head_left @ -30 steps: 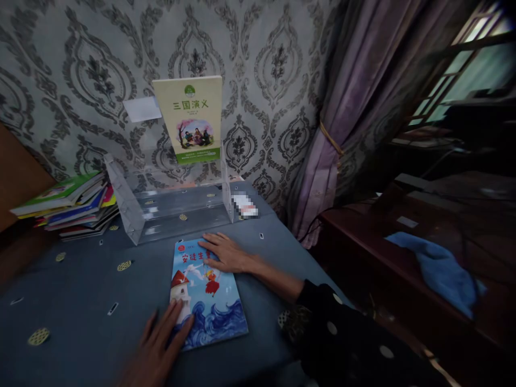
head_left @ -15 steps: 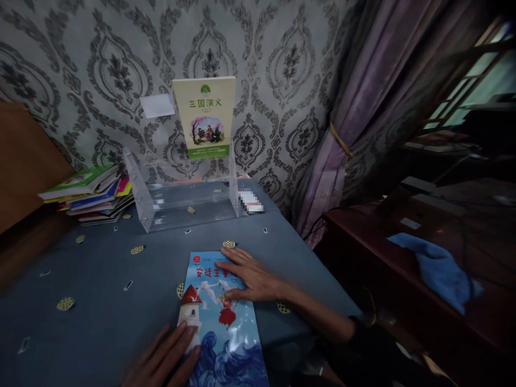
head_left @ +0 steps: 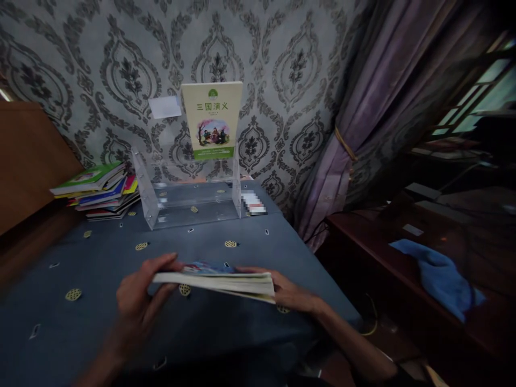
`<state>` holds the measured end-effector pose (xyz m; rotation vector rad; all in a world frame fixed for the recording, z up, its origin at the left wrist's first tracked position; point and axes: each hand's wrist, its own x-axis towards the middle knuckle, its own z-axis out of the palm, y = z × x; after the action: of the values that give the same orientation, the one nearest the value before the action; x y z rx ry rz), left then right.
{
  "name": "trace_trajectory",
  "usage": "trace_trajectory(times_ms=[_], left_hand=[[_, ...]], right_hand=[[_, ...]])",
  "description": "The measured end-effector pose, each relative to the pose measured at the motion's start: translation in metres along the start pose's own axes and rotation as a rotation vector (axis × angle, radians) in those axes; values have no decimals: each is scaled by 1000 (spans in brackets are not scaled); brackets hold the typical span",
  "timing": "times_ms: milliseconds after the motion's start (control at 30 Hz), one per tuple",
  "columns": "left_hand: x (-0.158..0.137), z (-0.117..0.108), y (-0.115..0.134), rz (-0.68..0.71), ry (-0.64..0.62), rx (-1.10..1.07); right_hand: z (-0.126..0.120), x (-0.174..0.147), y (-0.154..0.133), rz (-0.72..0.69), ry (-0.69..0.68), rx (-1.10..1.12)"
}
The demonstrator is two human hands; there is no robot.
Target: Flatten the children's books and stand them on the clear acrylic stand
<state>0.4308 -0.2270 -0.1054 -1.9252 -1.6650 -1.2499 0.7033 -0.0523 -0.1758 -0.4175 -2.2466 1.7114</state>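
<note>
A paperback book (head_left: 217, 282) is held up above the table, tilted so that its page edges face me and only a sliver of its blue cover shows. My left hand (head_left: 143, 287) grips its left end, thumb and fingers on either side. My right hand (head_left: 288, 289) is closed around its right end, with some fingers hidden behind the book. Beyond it stands a clear acrylic book rack (head_left: 193, 199). A cream and green book (head_left: 213, 121) stands upright in the upper right part of that rack.
A stack of books (head_left: 100, 191) lies left of the rack, beside a brown wooden panel (head_left: 32, 161). A blurred-out white item (head_left: 253, 203) lies right of the rack. The patterned tablecloth (head_left: 100, 258) covers the table. To the right are a purple curtain (head_left: 334, 161) and a blue cloth (head_left: 439, 274) on dark red furniture.
The blue book has gone from lying face up on the table to being lifted and tipped edge-on. Both hands have moved from its cover to grip its two ends. The view has shifted slightly.
</note>
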Motion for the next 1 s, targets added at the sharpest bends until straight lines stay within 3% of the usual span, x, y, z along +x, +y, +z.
trace_trajectory(times_ms=[133,267,433,533,667,867,1000], left_hand=[[28,12,-3,-43,9,-101],[29,31,-18,-88,-14,-210],[32,46,-30,-115,4,-159],[50,49,-28,-212,-20,-166],[70,60,-39,-451,-163,-286],[56,106,-95,-719,-453,-442],[47,123,-112,-773,-601,-376]], right_hand=[[18,5,11,-8,243,-65],[23,11,22,0,365,-164],[19,18,21,38,422,-180],[17,23,7,1,431,-161],[15,24,-11,17,450,-166],[13,30,-9,214,433,-172],[14,39,-5,388,378,-97]])
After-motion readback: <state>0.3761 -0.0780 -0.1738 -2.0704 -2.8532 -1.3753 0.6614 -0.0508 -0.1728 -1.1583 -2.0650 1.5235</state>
